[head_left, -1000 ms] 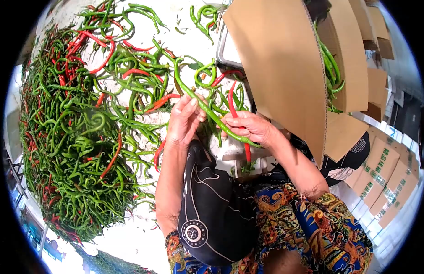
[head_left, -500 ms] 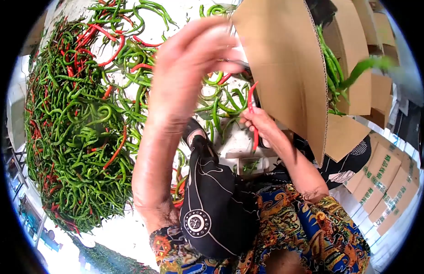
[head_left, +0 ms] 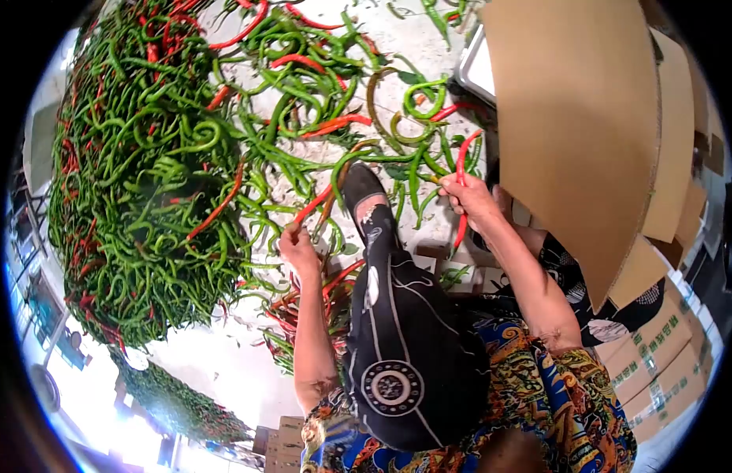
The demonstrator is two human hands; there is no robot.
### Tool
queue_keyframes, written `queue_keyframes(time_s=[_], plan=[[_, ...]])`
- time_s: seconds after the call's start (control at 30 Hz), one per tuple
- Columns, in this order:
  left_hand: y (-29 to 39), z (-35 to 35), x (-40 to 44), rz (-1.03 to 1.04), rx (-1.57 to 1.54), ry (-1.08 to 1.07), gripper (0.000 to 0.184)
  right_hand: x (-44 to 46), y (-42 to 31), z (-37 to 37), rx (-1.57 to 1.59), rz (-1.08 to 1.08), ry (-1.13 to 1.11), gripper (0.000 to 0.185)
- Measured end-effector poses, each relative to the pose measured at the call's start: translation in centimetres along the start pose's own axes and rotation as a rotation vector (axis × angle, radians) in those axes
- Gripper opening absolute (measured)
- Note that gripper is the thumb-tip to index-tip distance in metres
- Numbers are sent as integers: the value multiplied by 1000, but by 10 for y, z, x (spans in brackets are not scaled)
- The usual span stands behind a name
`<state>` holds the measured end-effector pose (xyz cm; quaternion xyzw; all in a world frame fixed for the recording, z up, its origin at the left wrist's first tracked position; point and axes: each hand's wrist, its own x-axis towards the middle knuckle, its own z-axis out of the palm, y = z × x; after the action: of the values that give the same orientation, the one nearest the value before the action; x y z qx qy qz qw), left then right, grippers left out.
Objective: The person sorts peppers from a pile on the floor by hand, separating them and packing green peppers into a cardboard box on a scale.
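A tall heap of slender green and red chili peppers (head_left: 145,197) fills the left of the frame. A large brown cardboard box (head_left: 575,118) stands at upper right. Between them, well apart, are the two hands — the left hand (head_left: 300,251) pinching the end of an orange-red chili (head_left: 313,206), the right hand (head_left: 471,199) closed around a thin, curved red chili (head_left: 461,162).

Pepper heap (head_left: 157,209) lies left, cardboard (head_left: 575,118) right (cartons (head_left: 669,378) apparently beyond).
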<state>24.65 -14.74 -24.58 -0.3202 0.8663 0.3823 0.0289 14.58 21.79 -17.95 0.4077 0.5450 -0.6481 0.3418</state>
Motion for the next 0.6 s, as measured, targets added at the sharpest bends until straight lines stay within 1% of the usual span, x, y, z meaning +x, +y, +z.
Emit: queue_keyframes(time_s=[0.03,0.07,0.1,0.17,0.2,0.3,0.33,0.4,0.43,0.47,0.57,0.6], plan=[[6,0,-2,87,191,17,21,-1,-1,1,-23,42,9,18],[13,-1,-3,190,237,-37,35,-1,0,1,-20,62,16,18],[20,-3,-2,281,354,-59,41,-2,1,1,-17,81,25,17],[48,-4,0,290,435,-6,45,-3,1,3,-52,98,23,18],[55,-2,4,353,419,72,40,-4,0,4,-63,100,22,18],[53,-1,17,372,485,-135,32,-7,-2,11,-76,77,-3,20],[56,0,20,424,493,-96,20,-8,-5,15,-76,65,-10,20],[58,-1,24,390,292,-171,14,-7,-8,18,-81,32,-42,21],[69,-4,25,371,192,-211,12,-10,-12,21,-69,17,-64,22],[82,-8,18,336,74,-204,12,-11,-16,23,-52,4,-92,22],[110,-9,0,118,-31,-363,11,-13,-22,35,-44,6,-156,21],[98,4,0,281,70,-298,12,-13,-23,39,-49,8,-172,20]])
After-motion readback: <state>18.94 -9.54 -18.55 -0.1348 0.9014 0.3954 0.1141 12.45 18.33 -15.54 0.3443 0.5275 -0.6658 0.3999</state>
